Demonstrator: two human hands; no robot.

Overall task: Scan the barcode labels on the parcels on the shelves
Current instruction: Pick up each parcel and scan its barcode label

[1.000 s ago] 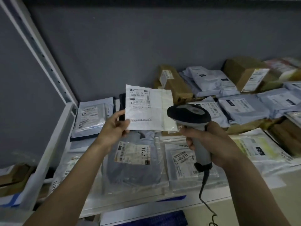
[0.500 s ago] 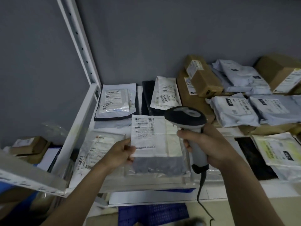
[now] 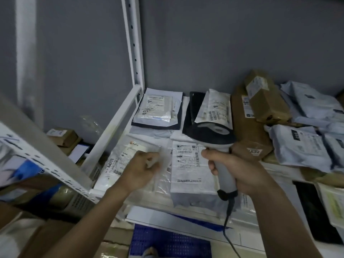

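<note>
The right hand (image 3: pixel 240 170) held its grip around the scanner (image 3: pixel 214 138), poised over a labelled parcel (image 3: pixel 188 170) near the shelf (image 3: pixel 115 123) front, while the left hand (image 3: pixel 143 164), fingers curled, reached a clear-bagged parcel (image 3: pixel 119 161) beside it, seemingly to scan next.

Two hands work at one white metal shelf (image 3: pixel 119 116) stacked with parcels: the left hand (image 3: pixel 143 168) and the right hand (image 3: pixel 236 170), with one handheld scanner (image 3: pixel 214 135) between them. Three brown cardboard boxes sit at the back right: a small box (image 3: pixel 268 101) on top, a flat box (image 3: pixel 242 116) under it, and a box marked 834 (image 3: pixel 251 148) in front. Two clear plastic mailers lie at the front left, one marked 4011 (image 3: pixel 115 164). One white mailer (image 3: pixel 188 168) lies flat at the front. At least four pale grey mailers (image 3: pixel 301 146) are heaped on the right; more run off the edge.
</note>
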